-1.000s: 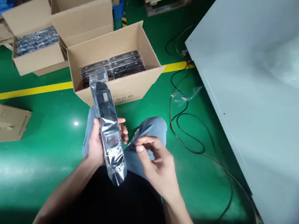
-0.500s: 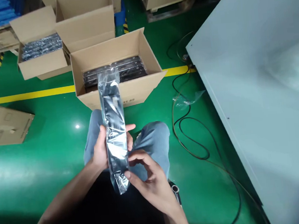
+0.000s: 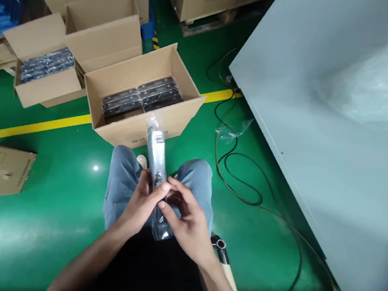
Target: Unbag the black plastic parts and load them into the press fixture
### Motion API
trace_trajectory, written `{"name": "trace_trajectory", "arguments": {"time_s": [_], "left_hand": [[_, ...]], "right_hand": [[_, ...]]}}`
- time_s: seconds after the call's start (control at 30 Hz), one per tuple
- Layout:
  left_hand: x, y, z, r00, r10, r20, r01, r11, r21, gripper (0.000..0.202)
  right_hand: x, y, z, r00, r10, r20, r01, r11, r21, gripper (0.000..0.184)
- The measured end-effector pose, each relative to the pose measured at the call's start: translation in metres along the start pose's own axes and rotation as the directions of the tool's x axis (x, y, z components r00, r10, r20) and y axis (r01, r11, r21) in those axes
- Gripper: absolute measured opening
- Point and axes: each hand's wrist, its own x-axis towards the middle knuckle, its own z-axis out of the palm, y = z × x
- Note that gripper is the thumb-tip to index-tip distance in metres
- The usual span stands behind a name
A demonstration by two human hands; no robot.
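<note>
A long dark item in a clear plastic bag (image 3: pixel 157 153) stands on its narrow side above my lap, its far end pointing toward the open carton. A pale label with dark lines shows near that end. My left hand (image 3: pixel 144 200) is closed around its middle, thumb across the top. My right hand (image 3: pixel 185 219) pinches the near part from the right, fingertips close to the left thumb. What the bag contains I cannot make out. Just beyond my knees, the open cardboard carton (image 3: pixel 137 130) holds several similar bagged dark items (image 3: pixel 159 91) in two columns.
A second open carton (image 3: pixel 51 86) with plastic-wrapped pieces stands at the back left. A closed carton (image 3: pixel 4 168) lies at the left. A large grey panel (image 3: pixel 314 106) fills the right side. Cables (image 3: pixel 247 195) and a scrap of clear film (image 3: pixel 235 130) lie on the green floor.
The bagged item has been turned from its broad face onto its narrow side and lowered slightly. My left thumb has come over its top, and my hands are closer together.
</note>
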Motion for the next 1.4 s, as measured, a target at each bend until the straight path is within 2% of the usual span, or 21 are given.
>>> {"name": "trace_trajectory", "arguments": {"time_s": [0.1, 0.17, 0.3, 0.43, 0.5, 0.6, 0.67, 0.77, 0.9, 1.07, 1.17, 1.3, 1.4], "left_hand": [[-0.002, 0.000, -0.007, 1.000, 0.007, 0.031, -0.007, 1.000, 0.017, 0.050], [-0.003, 0.001, -0.009, 0.998, 0.055, -0.014, -0.054, 0.997, 0.050, 0.042], [-0.006, 0.003, -0.005, 0.987, 0.126, -0.097, -0.119, 0.990, 0.079, 0.039], [-0.009, -0.001, -0.001, 0.980, 0.154, -0.129, -0.144, 0.986, 0.086, 0.043], [-0.010, -0.003, 0.000, 0.970, 0.193, -0.151, -0.174, 0.976, 0.130, 0.044], [-0.011, -0.004, 0.001, 0.946, 0.280, -0.162, -0.242, 0.945, 0.221, 0.041], [-0.012, -0.004, 0.002, 0.927, 0.343, -0.150, -0.294, 0.915, 0.275, 0.038], [-0.014, -0.002, 0.004, 0.911, 0.390, -0.132, -0.333, 0.888, 0.317, 0.032], [-0.017, -0.005, 0.004, 0.902, 0.416, -0.116, -0.350, 0.862, 0.367, 0.029], [-0.016, -0.011, 0.004, 0.864, 0.487, -0.127, -0.408, 0.826, 0.389, 0.031], [-0.014, -0.012, 0.006, 0.856, 0.486, -0.175, -0.399, 0.837, 0.374, 0.030], [-0.012, -0.011, 0.008, 0.857, 0.472, -0.208, -0.375, 0.847, 0.376, 0.029], [-0.011, -0.011, 0.008, 0.860, 0.462, -0.215, -0.369, 0.856, 0.363, 0.030]], "right_hand": [[0.001, 0.003, -0.006, 0.999, 0.052, 0.003, -0.052, 0.995, 0.090, 0.044], [0.000, 0.006, -0.009, 0.995, 0.098, 0.008, -0.098, 0.985, 0.143, 0.041], [-0.001, 0.015, -0.009, 0.973, 0.229, 0.015, -0.225, 0.938, 0.265, 0.046], [-0.004, 0.015, -0.003, 0.973, 0.232, -0.011, -0.214, 0.916, 0.340, 0.050], [-0.004, 0.010, 0.000, 0.983, 0.185, -0.018, -0.171, 0.940, 0.296, 0.055], [-0.003, 0.002, 0.003, 0.989, 0.115, -0.092, -0.103, 0.987, 0.125, 0.056], [-0.001, -0.001, 0.003, 0.986, 0.066, -0.151, -0.068, 0.998, -0.007, 0.044], [0.001, -0.005, 0.001, 0.987, 0.011, -0.159, -0.038, 0.985, -0.167, 0.029], [0.002, -0.007, 0.001, 0.977, -0.069, -0.202, -0.009, 0.933, -0.360, 0.024], [0.002, -0.003, 0.003, 0.936, -0.238, -0.259, 0.032, 0.790, -0.612, 0.024], [0.003, -0.001, 0.002, 0.923, -0.240, -0.301, 0.006, 0.791, -0.611, 0.024], [0.003, -0.002, 0.004, 0.941, -0.121, -0.315, -0.022, 0.910, -0.414, 0.023], [0.005, -0.001, 0.006, 0.956, -0.036, -0.290, -0.064, 0.943, -0.328, 0.029]]}}
